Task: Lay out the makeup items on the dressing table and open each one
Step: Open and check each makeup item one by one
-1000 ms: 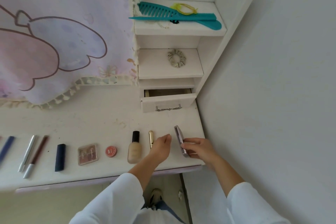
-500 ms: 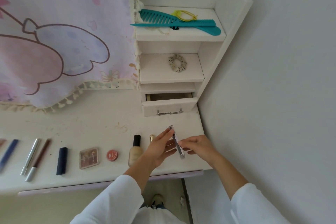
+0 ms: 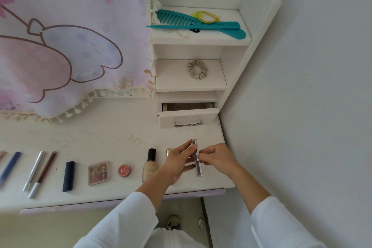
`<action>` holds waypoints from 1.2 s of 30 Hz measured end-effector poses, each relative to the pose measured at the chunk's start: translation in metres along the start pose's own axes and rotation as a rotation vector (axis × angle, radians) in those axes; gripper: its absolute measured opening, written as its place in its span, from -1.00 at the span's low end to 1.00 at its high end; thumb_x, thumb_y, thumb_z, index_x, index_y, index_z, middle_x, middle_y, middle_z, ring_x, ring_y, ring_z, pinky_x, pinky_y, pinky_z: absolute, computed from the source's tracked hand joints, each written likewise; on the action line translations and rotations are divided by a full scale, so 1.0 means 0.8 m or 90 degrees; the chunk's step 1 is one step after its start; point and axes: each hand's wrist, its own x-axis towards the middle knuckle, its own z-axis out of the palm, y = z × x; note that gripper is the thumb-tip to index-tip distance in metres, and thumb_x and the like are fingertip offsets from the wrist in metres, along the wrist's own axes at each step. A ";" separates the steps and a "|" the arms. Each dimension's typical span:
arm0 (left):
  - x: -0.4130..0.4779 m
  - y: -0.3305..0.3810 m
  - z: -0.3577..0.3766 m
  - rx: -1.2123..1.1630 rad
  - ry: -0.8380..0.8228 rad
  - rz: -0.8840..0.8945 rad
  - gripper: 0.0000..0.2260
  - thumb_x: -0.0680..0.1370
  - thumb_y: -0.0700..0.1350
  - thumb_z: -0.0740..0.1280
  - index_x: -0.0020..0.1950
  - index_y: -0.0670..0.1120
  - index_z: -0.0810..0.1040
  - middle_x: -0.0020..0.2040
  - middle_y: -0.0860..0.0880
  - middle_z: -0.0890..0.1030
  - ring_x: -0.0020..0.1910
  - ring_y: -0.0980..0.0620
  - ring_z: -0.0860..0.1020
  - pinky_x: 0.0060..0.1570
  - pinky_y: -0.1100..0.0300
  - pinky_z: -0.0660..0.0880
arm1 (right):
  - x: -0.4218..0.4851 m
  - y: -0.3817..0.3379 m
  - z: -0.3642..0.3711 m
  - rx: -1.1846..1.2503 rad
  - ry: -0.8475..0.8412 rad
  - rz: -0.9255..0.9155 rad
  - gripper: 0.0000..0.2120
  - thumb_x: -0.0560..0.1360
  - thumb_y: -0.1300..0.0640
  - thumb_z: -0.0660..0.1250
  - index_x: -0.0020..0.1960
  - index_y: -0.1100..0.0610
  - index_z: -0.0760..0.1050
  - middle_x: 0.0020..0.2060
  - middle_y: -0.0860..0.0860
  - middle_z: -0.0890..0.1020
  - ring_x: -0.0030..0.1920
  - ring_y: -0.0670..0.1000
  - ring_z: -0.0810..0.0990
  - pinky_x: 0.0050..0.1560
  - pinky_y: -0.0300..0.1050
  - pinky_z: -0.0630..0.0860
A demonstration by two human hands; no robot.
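Dressing table [image 3: 112,133]: a white top with faint stains is running along the wall, with a lilac front edge.
Patterned cloth [image 3: 60,46]: a pastel hanging with a tasselled hem is draping down onto the back of the table.
Shelf unit [image 3: 189,80]: white shelves are standing at the right end of the table, beside the grey wall.
Drawer [image 3: 187,118]: it is sitting partly pulled out at the bottom of the shelf unit.
Teal combs [image 3: 193,23]: two are lying crossed on the top shelf, with a yellow hair tie touching them.
Scrunchie [image 3: 197,69]: it is lying alone on the middle shelf.
Left hand [image 3: 178,162]: the thumb and fingers are curling around the left side of the slim compact.
Right hand [image 3: 218,159]: the fingertips are pinching the compact's right edge about halfway along.
Slim compact [image 3: 197,159]: a narrow silvery case is being held edge-on between both hands, just above the table's right end; whether it is open, I cannot tell.
Foundation bottle [image 3: 150,165]: it is lying just left of the left hand.
Gold tube [image 3: 168,151]: it is showing only its tip behind the left hand.
Eyeshadow palette [image 3: 99,173]: it is lying flat, closed.
Red pot [image 3: 124,170]: it is sitting between the palette and the bottle.
Dark blue tube [image 3: 68,176]: it is lying left of the palette.
Pencils [image 3: 40,171]: a silver one and a brown one are lying side by side.
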 end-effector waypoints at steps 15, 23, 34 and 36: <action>0.000 0.006 0.001 0.006 -0.003 0.005 -0.64 0.56 -0.02 0.31 0.35 -0.02 0.47 0.08 -0.09 0.66 0.11 -0.09 0.61 0.28 -0.11 0.44 | 0.001 0.001 -0.010 0.087 -0.008 0.013 -0.92 0.39 0.23 0.42 -0.18 0.17 0.70 -0.24 0.07 0.72 -0.14 0.02 0.68 0.05 -0.06 0.63; 0.003 0.011 0.003 -0.070 -0.029 -0.020 -0.66 0.57 -0.06 0.29 0.34 -0.07 0.48 0.03 -0.10 0.65 0.05 -0.08 0.62 0.07 0.02 0.55 | 0.006 -0.001 -0.025 0.119 -0.010 0.052 -0.84 0.36 0.17 0.52 -0.09 0.20 0.68 -0.14 0.14 0.72 -0.06 0.07 0.70 0.02 -0.12 0.64; 0.032 -0.007 0.018 0.006 0.086 -0.148 -0.74 0.61 -0.05 0.22 0.24 -0.12 0.53 0.11 -0.14 0.62 0.04 -0.12 0.60 -0.12 0.05 0.57 | 0.017 0.034 -0.044 0.069 0.120 0.141 -0.91 0.36 0.34 0.39 -0.23 0.39 0.63 -0.39 0.15 0.59 -0.37 0.02 0.57 -0.23 -0.10 0.60; 0.036 -0.011 0.022 0.053 0.099 -0.162 -0.73 0.61 -0.03 0.22 0.24 -0.12 0.52 0.10 -0.13 0.61 0.08 -0.12 0.58 -0.05 0.05 0.56 | 0.018 0.043 -0.047 0.075 0.124 0.152 -0.90 0.36 0.35 0.38 -0.23 0.40 0.63 -0.38 0.17 0.59 -0.34 0.05 0.57 -0.17 -0.02 0.62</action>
